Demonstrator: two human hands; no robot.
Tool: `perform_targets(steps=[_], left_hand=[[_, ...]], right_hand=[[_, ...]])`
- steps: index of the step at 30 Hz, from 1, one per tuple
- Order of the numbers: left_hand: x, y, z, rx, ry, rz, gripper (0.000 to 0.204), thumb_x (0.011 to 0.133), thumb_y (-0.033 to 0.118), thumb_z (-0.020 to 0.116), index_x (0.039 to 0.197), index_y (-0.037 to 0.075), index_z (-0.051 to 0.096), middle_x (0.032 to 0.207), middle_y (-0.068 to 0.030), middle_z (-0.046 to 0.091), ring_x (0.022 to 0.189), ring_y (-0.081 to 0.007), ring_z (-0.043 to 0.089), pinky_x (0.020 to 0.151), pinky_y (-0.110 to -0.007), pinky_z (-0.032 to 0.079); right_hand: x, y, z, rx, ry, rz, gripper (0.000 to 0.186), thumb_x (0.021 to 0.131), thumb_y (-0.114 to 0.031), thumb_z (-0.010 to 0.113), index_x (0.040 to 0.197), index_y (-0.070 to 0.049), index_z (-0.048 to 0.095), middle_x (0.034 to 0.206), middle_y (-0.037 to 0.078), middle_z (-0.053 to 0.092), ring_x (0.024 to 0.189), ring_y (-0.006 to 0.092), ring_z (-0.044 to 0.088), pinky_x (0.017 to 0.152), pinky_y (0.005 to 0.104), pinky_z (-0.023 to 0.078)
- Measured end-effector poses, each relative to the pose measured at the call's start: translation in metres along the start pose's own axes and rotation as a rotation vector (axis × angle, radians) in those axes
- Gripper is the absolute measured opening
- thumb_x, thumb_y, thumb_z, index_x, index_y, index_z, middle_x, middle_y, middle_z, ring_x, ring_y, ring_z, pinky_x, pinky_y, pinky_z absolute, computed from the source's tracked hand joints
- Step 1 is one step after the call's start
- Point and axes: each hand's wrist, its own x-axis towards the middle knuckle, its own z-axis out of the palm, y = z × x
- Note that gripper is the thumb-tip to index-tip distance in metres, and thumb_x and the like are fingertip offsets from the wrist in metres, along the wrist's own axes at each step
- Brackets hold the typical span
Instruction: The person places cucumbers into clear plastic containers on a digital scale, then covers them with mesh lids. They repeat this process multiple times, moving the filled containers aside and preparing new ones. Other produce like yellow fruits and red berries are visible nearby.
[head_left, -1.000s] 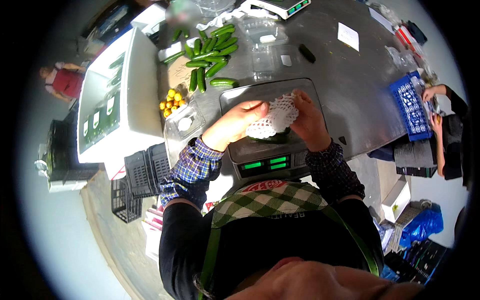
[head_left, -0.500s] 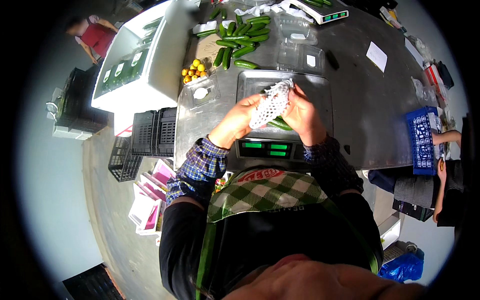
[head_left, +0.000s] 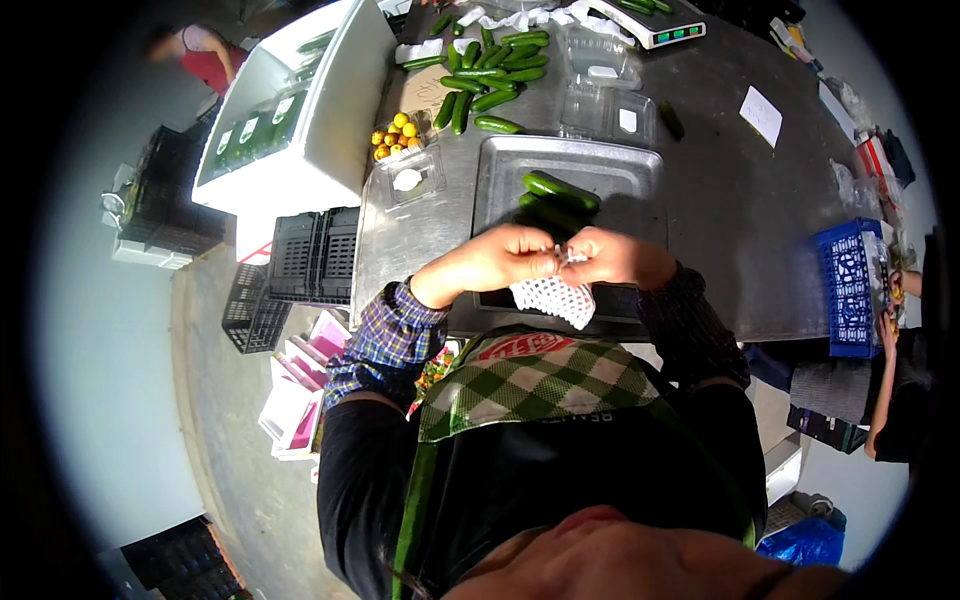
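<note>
A white foam net sleeve (head_left: 556, 301) hangs from my pinched fingertips over the near edge of the scale. My left hand (head_left: 492, 262) grips its upper end from the left, thumb and fingers pressed together. My right hand (head_left: 618, 258) pinches that same end from the right, slightly blurred. Just beyond my hands, a few green cucumbers (head_left: 562, 190) lie on the metal scale tray (head_left: 630, 160); their near ends are partly hidden. The sleeve and my hands cover the scale's display.
Behind the tray are a cucumber pile (head_left: 495, 75) and clear plastic boxes (head_left: 600, 110). Small orange fruits (head_left: 398, 135) and a white foam box (head_left: 330, 120) stand left. A paper (head_left: 761, 116) and blue basket (head_left: 850, 285) are right, beside another person's hands (head_left: 895, 310).
Both hands have drawn the foam net sleeve toward my body, and it now hangs below my fingers. The cucumbers on the tray have come into view. At far left, a person has shifted.
</note>
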Motion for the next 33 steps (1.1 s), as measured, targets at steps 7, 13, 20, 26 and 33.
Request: perform_targets(steps=[7, 13, 20, 26, 33], left_hand=[[-0.003, -0.001, 0.003, -0.306, -0.079, 0.043, 0.030, 0.088, 0.027, 0.066, 0.097, -0.002, 0.063, 0.084, -0.0006, 0.063, 0.076, -0.0074, 0.054, 0.068, -0.023, 0.046], [0.026, -0.011, 0.021, -0.835, 0.031, 0.440, 0.046, 0.085, 0.037, 0.064, 0.103, -0.005, 0.058, 0.085, -0.0182, 0.066, 0.055, -0.0276, 0.065, 0.053, -0.037, 0.057], [0.062, -0.015, -0.001, -1.012, 0.139, 0.533, 0.039, 0.091, 0.048, 0.051, 0.080, 0.010, 0.050, 0.071, -0.0014, 0.046, 0.070, -0.0154, 0.043, 0.067, -0.030, 0.040], [0.061, -0.002, -0.042, -0.684, 0.449, 0.275, 0.020, 0.092, 0.010, 0.057, 0.111, 0.005, 0.056, 0.100, -0.0045, 0.063, 0.091, -0.0164, 0.062, 0.078, -0.031, 0.052], [0.135, -0.019, -0.124, 0.114, 0.458, 0.152, 0.018, 0.093, 0.015, 0.057, 0.105, 0.002, 0.054, 0.082, -0.0009, 0.060, 0.073, -0.0098, 0.060, 0.062, -0.022, 0.047]], right_hand=[[-0.014, 0.020, 0.039, 0.714, 0.263, -0.259, 0.022, 0.083, -0.020, 0.068, 0.098, -0.006, 0.061, 0.087, -0.001, 0.056, 0.079, 0.0093, 0.054, 0.070, 0.0266, 0.045], [-0.002, 0.010, 0.043, 0.762, 0.368, -0.532, 0.035, 0.082, -0.024, 0.070, 0.107, -0.004, 0.055, 0.096, 0.003, 0.059, 0.084, 0.0140, 0.056, 0.076, 0.0316, 0.047], [-0.008, 0.069, 0.017, 0.276, 0.668, -0.550, 0.041, 0.096, -0.039, 0.045, 0.117, -0.004, 0.050, 0.104, 0.006, 0.057, 0.092, 0.0174, 0.057, 0.085, 0.0365, 0.048], [-0.019, 0.040, 0.000, 0.432, 1.066, -0.528, 0.026, 0.095, -0.017, 0.051, 0.117, -0.004, 0.050, 0.106, 0.005, 0.061, 0.096, 0.0162, 0.059, 0.084, 0.0332, 0.047], [-0.057, 0.074, -0.006, 0.983, 1.194, -0.804, 0.036, 0.097, -0.018, 0.044, 0.131, -0.006, 0.042, 0.128, 0.009, 0.050, 0.116, 0.0202, 0.050, 0.102, 0.0368, 0.038]])
